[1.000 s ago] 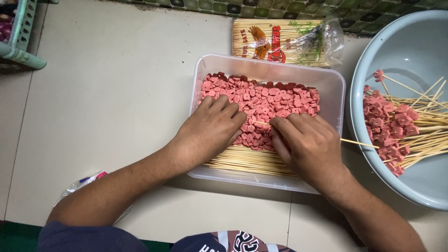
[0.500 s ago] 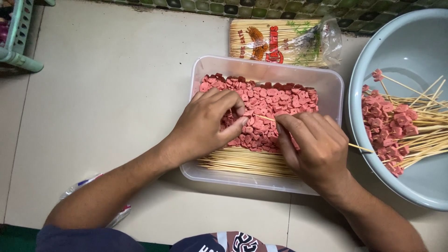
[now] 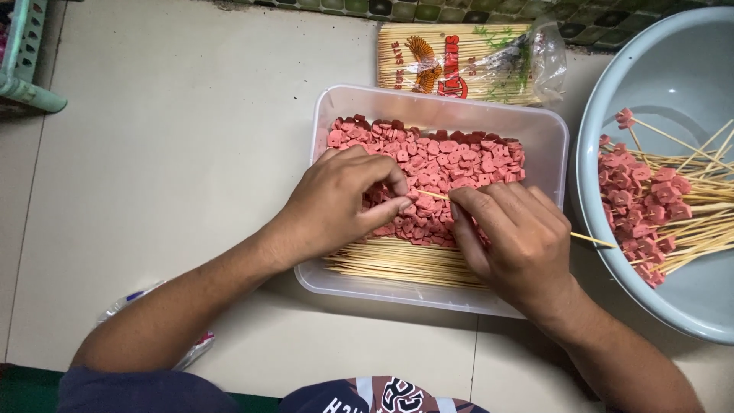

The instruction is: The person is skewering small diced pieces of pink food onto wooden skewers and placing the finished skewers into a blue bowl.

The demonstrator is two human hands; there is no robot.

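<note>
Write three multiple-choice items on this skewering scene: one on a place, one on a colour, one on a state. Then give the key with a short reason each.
1. Where does the loose pile of bamboo skewers lie?
A. In the clear tub's near side
B. In the green basket
C. On the floor tiles

2. What colour are the sausage slices?
A. Green
B. Pink-red
C. White

3. What is the right hand doing?
A. Resting flat and empty
B. Gripping the basin's rim
C. Holding one thin skewer

Key:
1 A, the sticks lie inside the clear tub, beside the slices.
2 B, the heap is pink-red.
3 C, a single skewer runs through its fingers toward the left hand, its end sticking out toward the grey-blue basin.
</note>
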